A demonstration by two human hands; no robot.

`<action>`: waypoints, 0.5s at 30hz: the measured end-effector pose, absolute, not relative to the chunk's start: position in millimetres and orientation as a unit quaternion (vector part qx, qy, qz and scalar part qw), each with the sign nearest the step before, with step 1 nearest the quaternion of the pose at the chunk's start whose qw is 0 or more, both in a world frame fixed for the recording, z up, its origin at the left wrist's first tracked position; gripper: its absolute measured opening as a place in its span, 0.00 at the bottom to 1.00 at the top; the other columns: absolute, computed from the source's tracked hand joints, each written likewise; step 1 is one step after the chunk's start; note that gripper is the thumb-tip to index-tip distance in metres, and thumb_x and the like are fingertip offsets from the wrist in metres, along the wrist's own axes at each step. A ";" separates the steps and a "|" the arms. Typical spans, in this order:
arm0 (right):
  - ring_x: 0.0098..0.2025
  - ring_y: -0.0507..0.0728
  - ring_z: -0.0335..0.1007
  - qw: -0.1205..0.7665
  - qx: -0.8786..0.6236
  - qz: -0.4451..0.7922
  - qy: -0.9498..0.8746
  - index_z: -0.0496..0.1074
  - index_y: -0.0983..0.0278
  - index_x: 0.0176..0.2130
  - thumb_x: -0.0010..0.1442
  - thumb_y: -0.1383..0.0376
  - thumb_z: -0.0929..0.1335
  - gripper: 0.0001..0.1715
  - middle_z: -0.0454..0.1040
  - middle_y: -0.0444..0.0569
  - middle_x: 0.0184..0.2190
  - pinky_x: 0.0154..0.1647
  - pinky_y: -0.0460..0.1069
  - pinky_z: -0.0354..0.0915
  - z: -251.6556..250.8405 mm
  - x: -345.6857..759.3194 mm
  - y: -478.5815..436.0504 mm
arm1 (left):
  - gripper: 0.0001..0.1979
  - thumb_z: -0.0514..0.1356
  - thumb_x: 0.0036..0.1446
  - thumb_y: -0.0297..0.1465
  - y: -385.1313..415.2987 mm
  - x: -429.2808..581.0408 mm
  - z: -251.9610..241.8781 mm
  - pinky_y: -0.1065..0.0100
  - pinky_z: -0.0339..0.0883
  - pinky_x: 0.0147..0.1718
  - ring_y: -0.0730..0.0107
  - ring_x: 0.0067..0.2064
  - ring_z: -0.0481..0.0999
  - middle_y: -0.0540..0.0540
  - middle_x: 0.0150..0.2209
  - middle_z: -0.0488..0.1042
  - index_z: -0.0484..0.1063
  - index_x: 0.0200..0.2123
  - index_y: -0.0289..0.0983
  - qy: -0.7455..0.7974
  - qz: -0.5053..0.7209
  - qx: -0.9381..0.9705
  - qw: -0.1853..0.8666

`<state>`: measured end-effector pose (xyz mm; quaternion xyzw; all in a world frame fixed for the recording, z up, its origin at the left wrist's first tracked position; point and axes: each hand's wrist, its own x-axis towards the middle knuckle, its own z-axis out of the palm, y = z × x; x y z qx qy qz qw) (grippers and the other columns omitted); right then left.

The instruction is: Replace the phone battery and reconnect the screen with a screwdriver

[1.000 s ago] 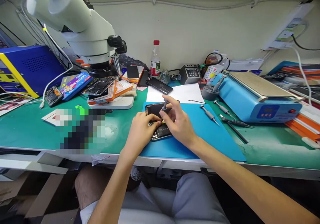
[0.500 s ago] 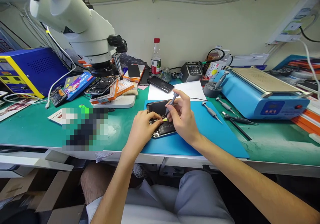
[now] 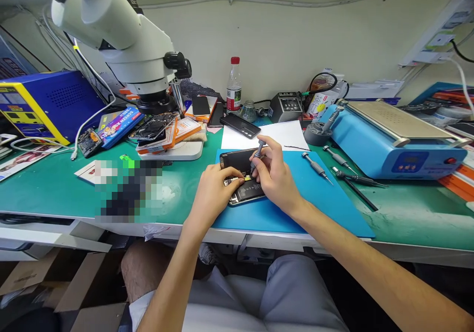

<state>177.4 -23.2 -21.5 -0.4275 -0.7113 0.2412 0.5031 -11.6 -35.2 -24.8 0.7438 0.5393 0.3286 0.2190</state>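
An opened phone (image 3: pixel 252 191) lies on the blue mat (image 3: pixel 322 213), its black battery and inner parts showing. Its dark screen half (image 3: pixel 235 161) is folded back on the far side. My right hand (image 3: pixel 276 181) is closed around a grey screwdriver (image 3: pixel 260 149), held nearly upright over the phone's inside; its tip is hidden by the fingers. My left hand (image 3: pixel 215 191) is at the phone's left side, thumb and index finger pressed close together beside a small yellow part (image 3: pixel 248 178). Whether those fingertips pinch a small piece cannot be seen.
Two more screwdrivers (image 3: pixel 317 168) and black tweezers (image 3: pixel 365 179) lie to the right, before a blue heating plate machine (image 3: pixel 400 149). A microscope (image 3: pixel 129 51) stands at the left over stacked phone parts (image 3: pixel 159 129). A black phone (image 3: pixel 240 126) and a red-capped bottle (image 3: pixel 234 90) are behind.
The screwdriver in my right hand has shifted slightly right and stands a little more upright. My left hand stays at the phone. The whole view has moved slightly.
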 end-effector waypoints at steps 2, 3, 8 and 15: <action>0.31 0.52 0.70 0.505 -0.423 0.243 -0.712 0.55 0.50 0.71 0.74 0.63 0.63 0.30 0.72 0.47 0.45 0.34 0.51 0.73 -21.7 177.6 -23.2 | 0.07 0.65 0.67 0.31 -35.1 -11.4 -24.9 0.55 0.67 0.54 0.54 0.53 0.74 0.47 0.44 0.81 0.85 0.40 0.48 0.539 0.329 0.744 0.217; 0.31 0.52 0.70 0.505 -0.421 0.244 -0.713 0.55 0.50 0.71 0.75 0.63 0.63 0.30 0.72 0.47 0.45 0.34 0.51 0.72 -21.9 177.7 -23.1 | 0.07 0.65 0.67 0.31 -35.2 -11.3 -24.8 0.55 0.67 0.54 0.54 0.53 0.74 0.47 0.43 0.81 0.85 0.40 0.48 0.539 0.330 0.745 0.215; 0.31 0.51 0.70 0.503 -0.423 0.245 -0.713 0.55 0.50 0.71 0.75 0.63 0.63 0.29 0.72 0.47 0.45 0.34 0.51 0.72 -22.2 177.8 -22.7 | 0.07 0.66 0.66 0.31 -35.6 -10.8 -23.9 0.55 0.67 0.54 0.54 0.52 0.74 0.47 0.43 0.80 0.85 0.40 0.48 0.541 0.329 0.744 0.212; 0.31 0.51 0.71 0.499 -0.423 0.251 -0.713 0.55 0.49 0.70 0.75 0.64 0.63 0.29 0.71 0.46 0.45 0.35 0.52 0.72 -21.5 178.2 -22.8 | 0.06 0.66 0.67 0.32 -35.0 -10.6 -24.1 0.55 0.67 0.53 0.53 0.52 0.74 0.46 0.43 0.80 0.85 0.41 0.48 0.542 0.330 0.743 0.215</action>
